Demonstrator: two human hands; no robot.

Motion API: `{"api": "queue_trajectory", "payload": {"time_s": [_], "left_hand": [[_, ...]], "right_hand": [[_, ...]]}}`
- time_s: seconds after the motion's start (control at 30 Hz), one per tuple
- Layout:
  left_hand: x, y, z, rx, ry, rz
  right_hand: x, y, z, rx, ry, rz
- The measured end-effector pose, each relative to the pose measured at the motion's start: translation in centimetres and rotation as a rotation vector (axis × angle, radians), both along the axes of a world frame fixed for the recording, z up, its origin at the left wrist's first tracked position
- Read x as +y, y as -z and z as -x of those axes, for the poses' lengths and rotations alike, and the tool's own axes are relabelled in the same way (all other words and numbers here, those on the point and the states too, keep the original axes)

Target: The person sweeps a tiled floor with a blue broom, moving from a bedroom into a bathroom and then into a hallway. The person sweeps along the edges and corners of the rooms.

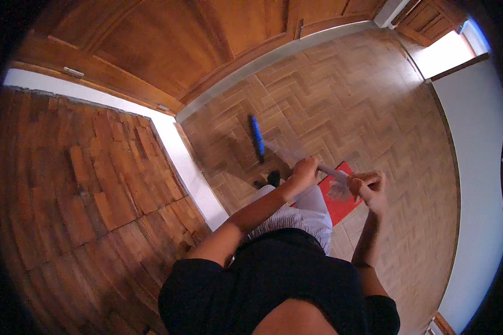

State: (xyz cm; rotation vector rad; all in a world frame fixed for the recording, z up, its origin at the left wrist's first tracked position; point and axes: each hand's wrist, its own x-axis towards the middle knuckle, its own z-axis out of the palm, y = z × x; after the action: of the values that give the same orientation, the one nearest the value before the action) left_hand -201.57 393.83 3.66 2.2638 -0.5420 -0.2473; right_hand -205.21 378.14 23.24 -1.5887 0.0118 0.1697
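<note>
A push broom (257, 136) with a blue head and a pale pole rests at the herringbone-patterned floor (318, 104), in front of my feet. My left hand (305, 171) is closed around the pole partway up. Farther up, near the pole's end, my right hand (369, 190) grips it with bent fingers. The pole slants from the broom head up towards the right and looks slightly blurred. Beneath my right hand, a red mat (339, 209) with a pale patch lies on the floor beside my legs.
A wooden panelled door or cabinet front (163, 54) stands along the far side. To the left, a white ledge (188, 163) borders a surface of wood strips (88, 180). A pale wall (478, 167) runs along the right, with a bright doorway (444, 54) at the upper right.
</note>
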Motion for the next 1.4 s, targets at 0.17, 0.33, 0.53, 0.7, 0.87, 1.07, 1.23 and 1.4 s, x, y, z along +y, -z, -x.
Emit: {"api": "queue_trajectory", "payload": {"time_s": [0.17,0.33,0.53,0.7,0.87,1.07,1.23,1.4], "left_hand": [[6.4,3.5,3.7,0.225,-0.071,-0.338],[11.7,12.4,8.0,0.291,-0.126,-0.332],[8.6,13.8,7.2,0.234,-0.107,-0.211],[1.1,8.5,4.3,0.128,0.109,-0.081],[-5.9,7.9,2.6,0.534,-0.005,0.205],[-12.8,3.0,1.5,0.566,0.072,0.787],[-14.1,5.9,-0.6,0.445,0.155,0.484],[-11.8,3.7,0.6,0.293,0.2,0.35]], "right_hand": [[2.5,11.5,1.3,0.121,-0.078,0.058],[6.9,14.4,2.2,0.298,-0.301,0.005],[4.4,11.4,2.2,0.241,-0.3,0.063],[-1.3,7.9,3.0,0.266,-0.184,0.128],[-4.5,3.9,3.0,0.19,-0.191,0.302],[-7.0,4.5,3.7,0.099,-0.169,0.588],[-7.2,5.7,4.0,0.015,-0.115,0.469],[-7.6,1.1,5.3,-0.157,-0.123,0.196]]}}
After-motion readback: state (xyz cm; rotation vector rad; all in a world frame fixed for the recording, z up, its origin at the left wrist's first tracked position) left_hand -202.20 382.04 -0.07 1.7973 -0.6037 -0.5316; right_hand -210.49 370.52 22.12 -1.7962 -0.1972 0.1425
